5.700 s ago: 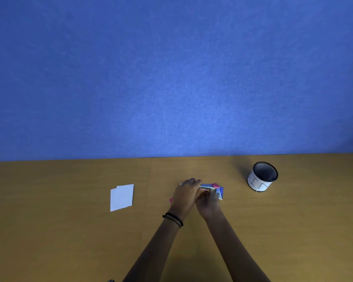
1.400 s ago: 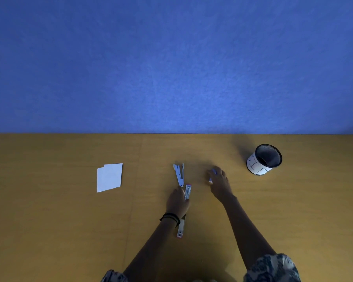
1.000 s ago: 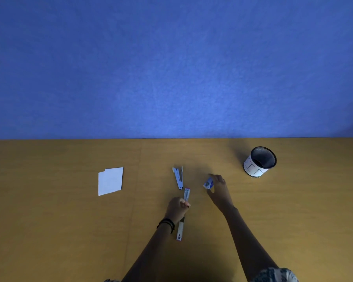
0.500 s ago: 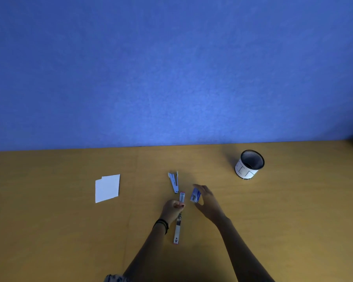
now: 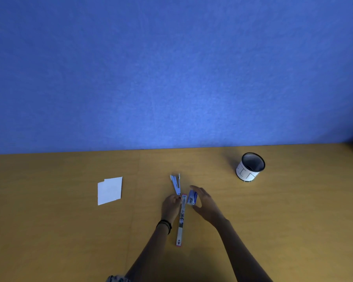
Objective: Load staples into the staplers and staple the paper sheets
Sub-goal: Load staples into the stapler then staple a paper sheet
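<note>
A pink stapler [image 5: 181, 220] lies swung fully open on the wooden table [image 5: 69, 231], its long tray pointing toward me. My left hand [image 5: 170, 206] grips it at the far end beside the hinge. A second, blue-white stapler [image 5: 176, 184] lies just beyond it. My right hand [image 5: 205, 202] pinches a small blue staple box [image 5: 192, 197] between thumb and fingers, right of the open tray. A small stack of white paper sheets [image 5: 109, 190] lies to the left.
A black mesh cup [image 5: 250, 166] with a white label stands at the back right. A blue wall [image 5: 171, 78] closes off the far edge of the table.
My right hand picked up the staple box from the table and brought it left, close to the open stapler. My left hand keeps holding the stapler.
</note>
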### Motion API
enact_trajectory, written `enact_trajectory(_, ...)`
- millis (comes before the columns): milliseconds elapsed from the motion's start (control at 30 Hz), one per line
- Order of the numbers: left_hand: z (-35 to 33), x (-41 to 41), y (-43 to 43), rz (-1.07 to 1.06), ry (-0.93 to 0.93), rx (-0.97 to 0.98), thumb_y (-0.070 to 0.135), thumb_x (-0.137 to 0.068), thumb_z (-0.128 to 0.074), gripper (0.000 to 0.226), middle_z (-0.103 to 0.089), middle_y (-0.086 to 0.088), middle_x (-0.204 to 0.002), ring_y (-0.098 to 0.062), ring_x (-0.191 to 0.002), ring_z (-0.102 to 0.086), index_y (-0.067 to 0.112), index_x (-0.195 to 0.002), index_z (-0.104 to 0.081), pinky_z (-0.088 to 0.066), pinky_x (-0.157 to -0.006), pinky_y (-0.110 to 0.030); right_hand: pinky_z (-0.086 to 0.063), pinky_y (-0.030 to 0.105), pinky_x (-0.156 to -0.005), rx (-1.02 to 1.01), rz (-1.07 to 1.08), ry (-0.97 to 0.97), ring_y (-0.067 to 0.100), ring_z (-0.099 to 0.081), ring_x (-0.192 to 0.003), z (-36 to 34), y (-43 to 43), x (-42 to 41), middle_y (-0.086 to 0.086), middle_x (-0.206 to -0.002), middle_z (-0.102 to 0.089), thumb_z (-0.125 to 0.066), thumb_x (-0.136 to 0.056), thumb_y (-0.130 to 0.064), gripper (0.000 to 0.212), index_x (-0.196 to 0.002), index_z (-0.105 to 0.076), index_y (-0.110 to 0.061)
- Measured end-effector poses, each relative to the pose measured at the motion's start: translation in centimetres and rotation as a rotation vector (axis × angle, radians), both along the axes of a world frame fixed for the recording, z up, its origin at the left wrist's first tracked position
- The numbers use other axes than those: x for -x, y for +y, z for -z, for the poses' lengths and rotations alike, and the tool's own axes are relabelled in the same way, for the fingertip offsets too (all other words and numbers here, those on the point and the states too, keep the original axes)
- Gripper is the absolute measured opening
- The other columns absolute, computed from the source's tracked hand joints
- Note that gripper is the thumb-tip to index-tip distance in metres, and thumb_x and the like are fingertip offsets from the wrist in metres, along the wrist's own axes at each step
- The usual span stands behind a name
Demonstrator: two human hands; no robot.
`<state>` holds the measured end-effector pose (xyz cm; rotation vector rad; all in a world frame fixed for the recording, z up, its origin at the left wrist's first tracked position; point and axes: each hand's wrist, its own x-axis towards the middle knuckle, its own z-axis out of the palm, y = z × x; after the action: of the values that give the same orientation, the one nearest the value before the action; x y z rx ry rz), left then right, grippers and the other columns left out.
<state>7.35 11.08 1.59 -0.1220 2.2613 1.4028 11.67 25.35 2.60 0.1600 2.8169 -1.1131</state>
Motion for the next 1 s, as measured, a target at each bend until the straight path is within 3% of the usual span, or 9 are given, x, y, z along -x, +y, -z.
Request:
enact_trajectory(100, -0.7, 0.2, 0.1, -0.073, -0.011, -0.195, 0.024, -0.097, -0.048, 0.027, -0.067, -0.007, -0.089, -0.018, -0.084, -0.062, 0.007, -0.094, -0.069, -0.046, -0.075, -0.025, -0.038, 0.017, -0.097, 0.018, -0.022, 0.028, 0.016, -0.046, -0.123, -0.4, -0.3, 0.3, 0.004, -0.136, -0.047, -0.066, -0.082, -0.01, 0.067, -0.141, -0.034, -0.019)
enact_trajectory(233, -1.8, 0.9, 0.6, -0.089, -0.225, -0.426, 0.026, -0.102, -0.035, 0.032, -0.067, -0.007, -0.09, -0.016, -0.08, -0.066, 0.011, -0.096, -0.064, -0.053, -0.069, -0.022, -0.031, 0.001, -0.091, 0.057, -0.067, 0.087, 0.003, -0.045, -0.116, -1.3, -0.7, 1.0, 0.001, -0.133, -0.05, -0.066, -0.081, -0.01, 0.067, -0.14, -0.035, -0.022)
enact_trajectory(367, -2.5, 1.1, 0.9, -0.093, -0.32, -0.582, 0.03, -0.103, -0.031, 0.037, -0.071, -0.004, -0.088, -0.013, -0.076, -0.07, 0.012, -0.102, -0.064, -0.055, -0.071, -0.026, -0.033, -0.005, -0.086, 0.112, -0.098, 0.143, 0.008, -0.049, -0.113, -2.2, -1.0, 1.7, 0.005, -0.132, -0.05, -0.061, -0.08, -0.003, 0.064, -0.138, -0.037, -0.018)
enact_trajectory(500, -3.1, 1.5, 0.9, -0.122, -0.324, -0.733, 0.024, -0.103, -0.035, 0.034, -0.066, -0.011, -0.09, -0.016, -0.073, -0.067, 0.002, -0.109, -0.06, -0.057, -0.069, -0.026, -0.041, 0.001, -0.084, 0.138, -0.09, 0.198, 0.008, -0.057, -0.109, -3.0, -1.2, 1.8, 0.002, -0.133, -0.052, -0.06, -0.084, -0.006, 0.062, -0.139, -0.035, -0.02)
enact_trajectory(633, -3.7, 1.8, 0.9, -0.151, -0.31, -0.832, 0.026, -0.102, -0.035, 0.033, -0.067, -0.008, -0.09, -0.013, -0.073, -0.067, 0.009, -0.109, -0.063, -0.058, -0.068, -0.023, -0.052, 0.018, -0.085, 0.092, -0.015, 0.296, 0.008, -0.059, -0.106, -3.6, -1.8, 1.4, 0.001, -0.13, -0.056, -0.06, -0.088, -0.013, 0.055, -0.138, -0.037, -0.02)
enact_trajectory(767, -4.2, 1.7, 1.2, -0.122, -0.291, -0.883, 0.028, -0.102, -0.035, 0.033, -0.069, -0.003, -0.086, -0.01, -0.073, -0.067, 0.017, -0.121, -0.06, -0.056, -0.065, -0.022, -0.056, 0.022, -0.074, 0.029, 0.059, 0.404, 0.011, -0.064, -0.099, -3.8, -2.8, 0.9, 0.004, -0.126, -0.059, -0.057, -0.091, -0.017, 0.048, -0.136, -0.04, -0.015)
enact_trajectory(1000, -4.0, 1.5, 0.9, -0.094, -0.319, -0.937, 0.029, -0.102, -0.035, 0.035, -0.07, -0.004, -0.088, -0.012, -0.074, -0.067, 0.008, -0.115, -0.058, -0.057, -0.066, -0.022, -0.059, 0.03, -0.076, 0.02, 0.095, 0.392, 0.013, -0.062, -0.103, -3.9, -2.7, 1.0, 0.003, -0.131, -0.053, -0.059, -0.089, -0.015, 0.056, -0.14, -0.035, -0.016)
